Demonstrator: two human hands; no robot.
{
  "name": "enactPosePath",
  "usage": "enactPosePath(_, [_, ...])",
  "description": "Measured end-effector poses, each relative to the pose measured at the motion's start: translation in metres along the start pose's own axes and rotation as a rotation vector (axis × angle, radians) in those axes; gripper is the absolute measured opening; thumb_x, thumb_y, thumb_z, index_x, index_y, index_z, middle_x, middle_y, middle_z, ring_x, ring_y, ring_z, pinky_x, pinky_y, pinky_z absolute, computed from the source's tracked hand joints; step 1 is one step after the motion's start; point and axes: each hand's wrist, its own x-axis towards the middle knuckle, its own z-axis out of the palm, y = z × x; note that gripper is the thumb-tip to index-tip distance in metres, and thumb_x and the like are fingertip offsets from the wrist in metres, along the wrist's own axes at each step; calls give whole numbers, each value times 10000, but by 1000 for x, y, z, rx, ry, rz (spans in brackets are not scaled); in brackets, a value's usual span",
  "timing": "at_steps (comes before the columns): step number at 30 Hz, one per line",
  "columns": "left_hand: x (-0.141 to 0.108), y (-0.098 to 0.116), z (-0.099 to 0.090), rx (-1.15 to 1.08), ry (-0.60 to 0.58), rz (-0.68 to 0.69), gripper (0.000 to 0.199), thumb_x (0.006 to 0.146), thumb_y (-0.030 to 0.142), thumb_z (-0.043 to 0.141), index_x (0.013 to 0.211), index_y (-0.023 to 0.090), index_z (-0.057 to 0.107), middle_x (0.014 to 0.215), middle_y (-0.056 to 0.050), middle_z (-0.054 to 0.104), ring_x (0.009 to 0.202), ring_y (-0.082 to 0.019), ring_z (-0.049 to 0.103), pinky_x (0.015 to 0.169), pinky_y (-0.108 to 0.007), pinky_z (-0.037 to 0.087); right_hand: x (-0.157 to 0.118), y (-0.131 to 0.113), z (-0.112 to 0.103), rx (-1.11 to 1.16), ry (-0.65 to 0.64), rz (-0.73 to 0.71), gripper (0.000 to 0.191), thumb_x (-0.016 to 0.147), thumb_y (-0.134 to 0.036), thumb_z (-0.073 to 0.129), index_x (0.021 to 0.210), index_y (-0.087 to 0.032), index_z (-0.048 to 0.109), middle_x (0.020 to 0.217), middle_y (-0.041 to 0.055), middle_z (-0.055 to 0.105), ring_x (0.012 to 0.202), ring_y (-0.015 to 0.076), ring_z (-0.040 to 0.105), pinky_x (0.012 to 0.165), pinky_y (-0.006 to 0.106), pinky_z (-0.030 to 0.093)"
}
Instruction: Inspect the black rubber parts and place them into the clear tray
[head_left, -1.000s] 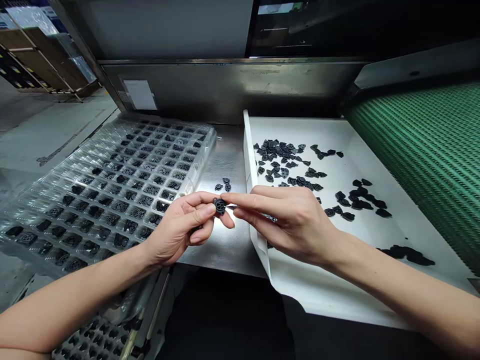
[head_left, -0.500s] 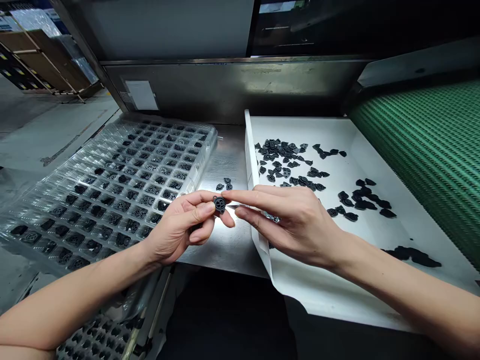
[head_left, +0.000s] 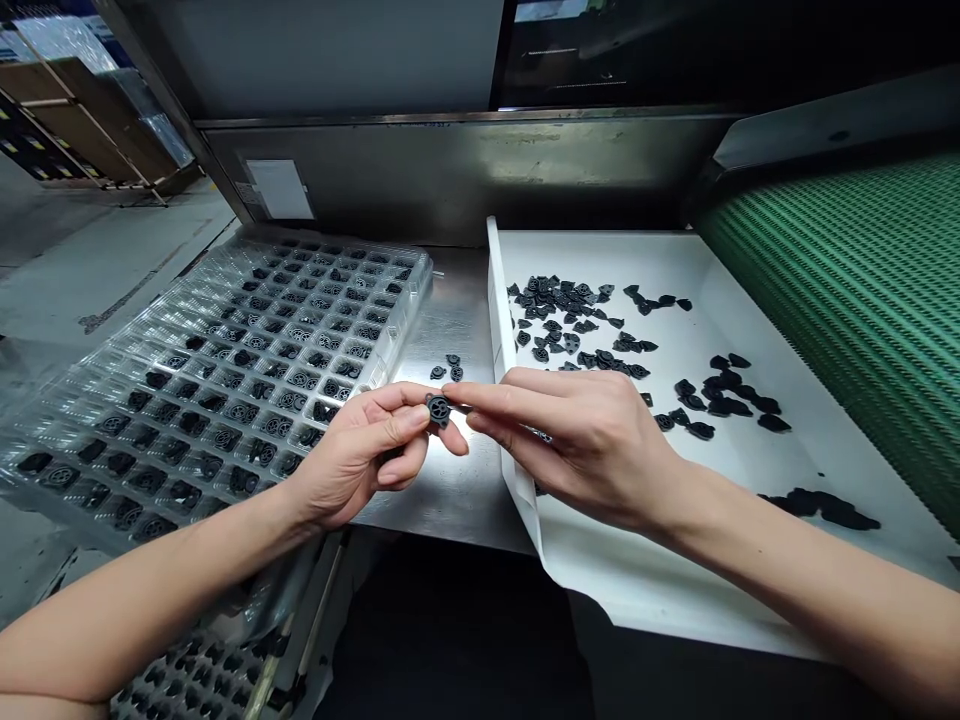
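My left hand (head_left: 379,445) pinches a small round black plastic part (head_left: 439,408) between thumb and index finger, its spoked, openwork face turned up towards me. From the other side my right hand (head_left: 577,435) reaches in, its index fingertip at the part's upper edge. Its thumb and fingers are pressed together, and a thin dark sliver shows by their tips; what it is I cannot make out. Just beyond the hands, several similar loose black parts (head_left: 456,373) lie on the metal tabletop (head_left: 457,300).
A clear plastic tray (head_left: 409,335) with rows of pockets holding black parts stands on the left. To the right, a white tray (head_left: 637,585) carries scattered black parts (head_left: 559,297). A green mesh conveyor belt (head_left: 862,260) runs beyond it. A metal machine panel (head_left: 420,180) closes off the back.
The hands and the black part hold nearly the same pose. The right hand's fingertips have shifted very slightly, and the whole view has moved a little.
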Motion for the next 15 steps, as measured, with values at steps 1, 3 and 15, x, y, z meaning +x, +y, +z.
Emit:
enactPosePath(1, [0,0,0,3,0,0,197,1024,277,714,1140,131,775,960,-109,760,463,-4,394,452,-157,259,0,0,0,2,6,13,282,1104,-224,609,1334,-179,766,838,15,679,620,107,536,546,270,383])
enactPosePath(3, [0,0,0,4,-3,-5,201,1020,280,721,1147,134,772,968,-119,770,460,-7,396,452,-159,262,1,0,-1,21,28,45,268,1099,-222,618,1312,-162,769,885,29,723,664,118,593,579,272,425])
enactPosePath(15, [0,-4,-1,-4,-23,-26,211,1029,279,701,1169,136,768,951,-101,747,470,-12,400,456,-166,261,3,-7,2,218,43,103,274,1075,-223,665,1330,-147,730,950,6,787,652,87,603,606,253,462])
